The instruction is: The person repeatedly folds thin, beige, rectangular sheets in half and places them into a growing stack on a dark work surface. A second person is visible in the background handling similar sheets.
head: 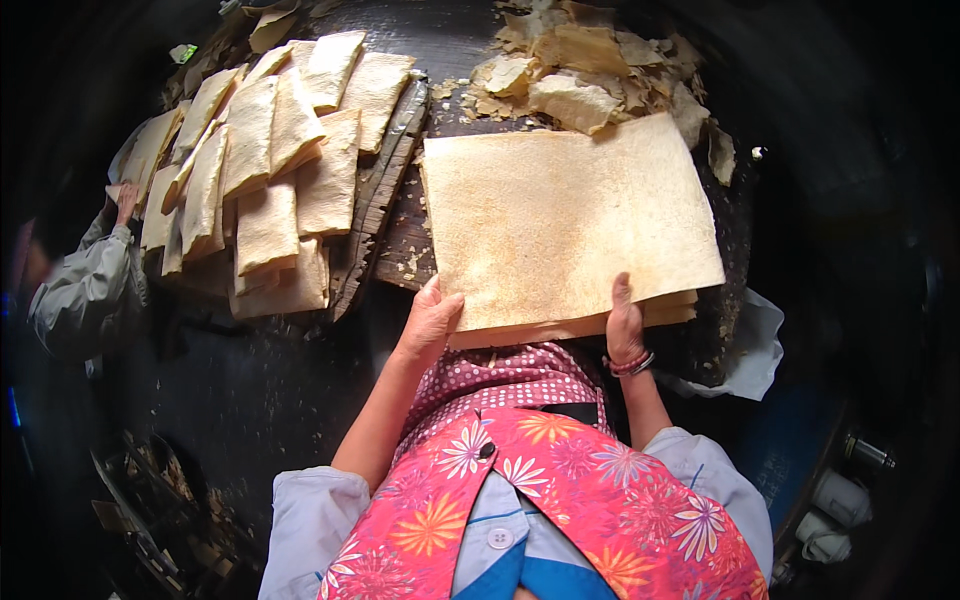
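Observation:
A large rectangular sheet (pixel 570 225), pale tan and rough-surfaced, lies in front of me on top of at least one more like it, whose edges show below. My left hand (pixel 433 319) grips the near left corner, thumb on top. At the near edge, right of the middle, my right hand (pixel 625 322) holds the sheet with its thumb up and fingers hidden beneath. A red bracelet circles that wrist. The sheet's material cannot be told for certain. Under it is a dark wooden table (pixel 401 259) dusted with pale crumbs.
Several folded tan sheets (pixel 255 150) are heaped at the left, beside a cracked wooden board (pixel 375 202). Torn scraps (pixel 592 75) pile up beyond the sheet. Another person's hand (pixel 126 201) touches the heap's left end. White plastic (pixel 750 352) hangs at the table's right edge.

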Demonstrator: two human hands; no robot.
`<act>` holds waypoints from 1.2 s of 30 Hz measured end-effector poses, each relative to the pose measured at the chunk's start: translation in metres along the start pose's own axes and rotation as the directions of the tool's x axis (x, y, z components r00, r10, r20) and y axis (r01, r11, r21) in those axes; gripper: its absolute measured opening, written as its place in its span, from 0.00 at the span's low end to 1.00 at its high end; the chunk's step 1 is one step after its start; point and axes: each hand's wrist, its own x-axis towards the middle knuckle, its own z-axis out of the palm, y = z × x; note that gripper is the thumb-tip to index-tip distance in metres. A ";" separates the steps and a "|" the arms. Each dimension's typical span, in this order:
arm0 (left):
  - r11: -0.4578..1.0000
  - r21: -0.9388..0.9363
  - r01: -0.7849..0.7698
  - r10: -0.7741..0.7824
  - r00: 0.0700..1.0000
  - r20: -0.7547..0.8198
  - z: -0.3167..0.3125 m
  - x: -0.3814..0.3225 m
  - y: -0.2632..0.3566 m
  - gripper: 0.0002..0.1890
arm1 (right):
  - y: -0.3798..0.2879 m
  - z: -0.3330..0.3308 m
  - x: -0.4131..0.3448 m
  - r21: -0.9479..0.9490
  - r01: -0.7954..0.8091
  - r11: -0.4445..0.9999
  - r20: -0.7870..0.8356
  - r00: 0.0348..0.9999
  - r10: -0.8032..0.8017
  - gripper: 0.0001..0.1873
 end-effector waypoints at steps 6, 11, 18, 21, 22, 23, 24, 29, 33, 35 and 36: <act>0.977 -0.183 0.109 -0.122 0.991 -0.058 0.005 0.001 0.011 0.31 | -0.050 0.046 -0.022 -0.645 0.711 0.279 0.496 0.667 -0.556 0.41; 1.000 -0.012 -0.028 0.026 0.996 -0.091 0.005 0.011 -0.001 0.23 | -0.036 0.042 -0.007 -0.591 0.781 0.203 0.686 0.619 -0.382 0.39; 0.997 0.012 0.075 -0.072 0.983 -0.168 0.016 -0.009 0.009 0.21 | -0.056 0.005 -0.004 -0.379 0.891 0.251 0.646 0.449 -0.617 0.20; 0.359 0.933 -0.026 0.410 0.903 -0.133 0.016 -0.032 0.034 0.25 | -0.057 0.001 0.006 -0.312 0.879 0.361 0.636 0.476 -0.607 0.18; -0.069 0.953 -0.294 0.612 0.743 0.273 0.014 -0.030 0.052 0.29 | -0.060 0.000 0.009 -0.298 0.855 0.424 0.640 0.509 -0.576 0.17; -0.219 0.905 -0.363 0.470 0.774 0.424 -0.001 -0.029 0.054 0.31 | -0.061 0.001 0.012 -0.285 0.826 0.486 0.643 0.541 -0.543 0.16; -0.154 0.880 -0.448 0.369 0.801 0.472 -0.002 -0.029 0.051 0.29 | -0.061 0.004 0.018 -0.288 0.839 0.462 0.609 0.532 -0.588 0.16; 0.462 0.887 -0.010 0.176 0.981 -0.081 -0.009 0.000 0.038 0.21 | -0.075 0.028 0.046 -0.521 0.598 0.609 0.530 0.786 -0.319 0.12; -0.248 0.933 -0.261 0.443 0.826 0.349 0.034 -0.004 0.051 0.33 | -0.058 0.017 0.049 -0.517 0.487 0.703 0.530 0.828 -0.184 0.15; -0.604 0.758 -0.246 0.214 0.866 0.451 0.030 -0.006 0.035 0.44 | -0.043 0.009 0.036 -0.439 0.512 0.738 0.508 0.819 -0.266 0.18; -0.601 0.759 -0.251 0.198 0.873 0.445 0.024 -0.005 0.020 0.41 | -0.040 0.005 0.026 -0.382 0.469 0.796 0.497 0.831 -0.251 0.19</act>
